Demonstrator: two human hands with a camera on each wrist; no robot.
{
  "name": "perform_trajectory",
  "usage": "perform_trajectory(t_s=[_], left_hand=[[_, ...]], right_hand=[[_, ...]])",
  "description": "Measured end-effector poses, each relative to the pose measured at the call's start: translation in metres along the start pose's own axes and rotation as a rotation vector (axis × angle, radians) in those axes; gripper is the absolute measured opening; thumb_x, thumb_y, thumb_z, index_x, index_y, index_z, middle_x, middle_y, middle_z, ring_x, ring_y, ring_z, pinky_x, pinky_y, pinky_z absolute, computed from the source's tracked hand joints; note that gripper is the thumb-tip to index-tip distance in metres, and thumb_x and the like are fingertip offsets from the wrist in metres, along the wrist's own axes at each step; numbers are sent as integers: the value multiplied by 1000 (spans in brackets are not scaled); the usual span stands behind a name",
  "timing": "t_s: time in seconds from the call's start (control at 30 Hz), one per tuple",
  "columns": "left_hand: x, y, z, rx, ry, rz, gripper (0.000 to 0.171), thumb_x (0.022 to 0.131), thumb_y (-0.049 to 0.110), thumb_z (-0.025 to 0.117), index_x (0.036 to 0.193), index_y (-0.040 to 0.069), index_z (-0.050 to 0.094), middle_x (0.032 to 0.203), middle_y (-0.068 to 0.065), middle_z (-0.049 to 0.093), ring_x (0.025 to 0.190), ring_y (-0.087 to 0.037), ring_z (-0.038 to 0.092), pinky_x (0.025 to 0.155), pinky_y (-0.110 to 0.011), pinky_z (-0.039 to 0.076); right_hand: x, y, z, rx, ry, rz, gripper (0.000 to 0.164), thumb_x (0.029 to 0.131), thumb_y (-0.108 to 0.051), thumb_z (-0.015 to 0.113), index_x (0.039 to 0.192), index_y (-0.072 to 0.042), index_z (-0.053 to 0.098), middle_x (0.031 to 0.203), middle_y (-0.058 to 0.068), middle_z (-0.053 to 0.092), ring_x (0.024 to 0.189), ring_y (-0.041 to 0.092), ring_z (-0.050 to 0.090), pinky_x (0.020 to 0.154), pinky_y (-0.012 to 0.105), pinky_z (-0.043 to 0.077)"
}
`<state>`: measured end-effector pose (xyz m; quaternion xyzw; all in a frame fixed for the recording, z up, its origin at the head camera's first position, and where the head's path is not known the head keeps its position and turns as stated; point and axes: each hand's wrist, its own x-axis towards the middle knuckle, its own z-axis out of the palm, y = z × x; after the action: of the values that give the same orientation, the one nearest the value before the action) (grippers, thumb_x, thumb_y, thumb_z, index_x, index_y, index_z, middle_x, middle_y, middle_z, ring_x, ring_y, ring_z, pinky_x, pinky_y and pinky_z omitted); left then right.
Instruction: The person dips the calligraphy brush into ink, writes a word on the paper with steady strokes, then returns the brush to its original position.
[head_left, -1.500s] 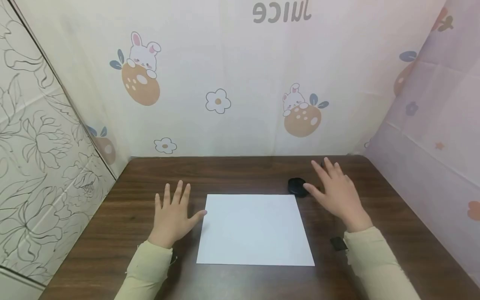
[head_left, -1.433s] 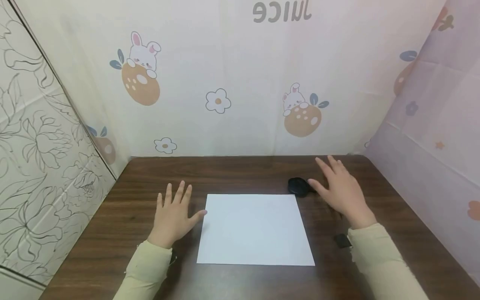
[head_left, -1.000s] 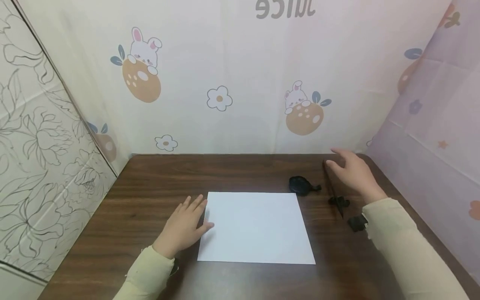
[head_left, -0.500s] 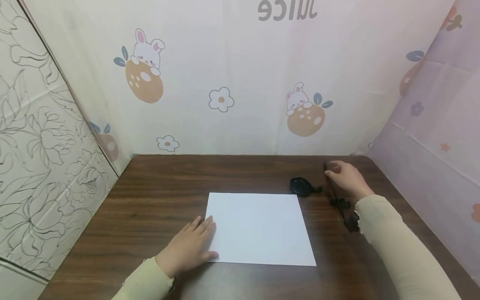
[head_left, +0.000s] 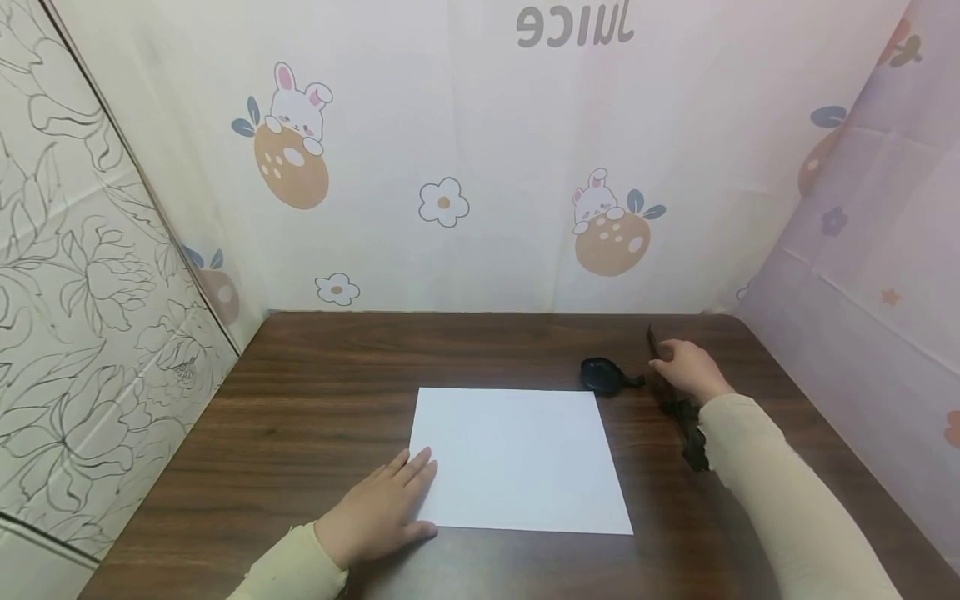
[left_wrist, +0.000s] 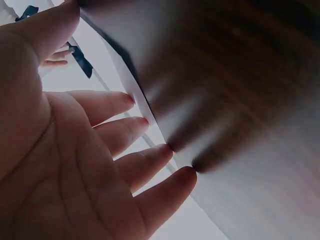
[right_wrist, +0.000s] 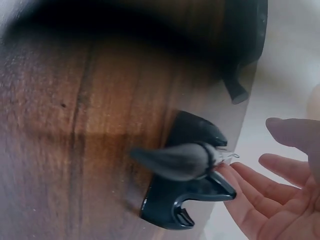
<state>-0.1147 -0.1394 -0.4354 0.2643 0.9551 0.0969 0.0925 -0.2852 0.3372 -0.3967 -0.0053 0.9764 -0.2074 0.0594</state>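
Note:
A blank white sheet of paper [head_left: 517, 458] lies on the brown wooden table. My left hand [head_left: 382, 508] rests on its lower left edge, fingers straight. In the left wrist view those fingers [left_wrist: 155, 172] are spread a little. At the right, a brush [right_wrist: 175, 161] with a dark bristle tip lies across a black brush rest [right_wrist: 192, 192]. My right hand [head_left: 690, 367] is at the brush's handle, thumb and fingertips right beside it in the head view. The right wrist view shows the thumb [right_wrist: 290, 132] apart from the fingers.
A small black dish [head_left: 602, 375] with a stubby handle stands just beyond the paper's upper right corner, left of my right hand. A printed curtain [head_left: 502, 250] hangs behind the table's far edge. A floral panel [head_left: 82, 333] borders the left side.
My left hand has come down toward me onto the paper's edge. My right hand moved right past the dish, then down beside the brush. The paper, dish and brush rest stayed put.

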Motion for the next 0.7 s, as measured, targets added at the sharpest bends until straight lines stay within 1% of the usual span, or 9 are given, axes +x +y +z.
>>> perform_trajectory(t_s=[0.23,0.47,0.53,0.6,0.7], left_hand=[[0,1,0,0,1,-3,72,91,47,63,147,7,43,157,-12,37,143,-41,35,109,-59,39],[1,1,0,9,13,-1,71,90,45,64,147,7,44,157,-11,38,142,-41,37,109,-58,40],[0,1,0,2,14,0,71,90,46,64,147,7,44,157,-11,38,142,-41,37,108,-59,40],[0,1,0,5,16,3,71,90,46,64,147,7,44,157,-11,38,142,-41,37,108,-59,40],[0,0,0,8,21,6,71,90,46,64,146,7,44,157,-11,38,142,-41,37,107,-60,41]], right_hand=[[3,8,3,-12,6,15,59,98,-22,51,139,19,36,139,41,40,124,58,43,97,66,42],[7,14,4,-37,-15,38,56,96,-18,53,136,20,39,137,41,42,122,57,46,97,65,44],[7,16,4,-35,-23,47,55,96,-16,53,135,21,39,135,42,44,115,53,54,93,62,47],[7,16,4,-33,-30,50,54,96,-14,53,134,22,40,132,42,46,103,47,63,88,59,51],[6,17,5,-7,-44,61,52,95,-11,54,134,22,40,130,43,47,88,39,69,79,54,55]])
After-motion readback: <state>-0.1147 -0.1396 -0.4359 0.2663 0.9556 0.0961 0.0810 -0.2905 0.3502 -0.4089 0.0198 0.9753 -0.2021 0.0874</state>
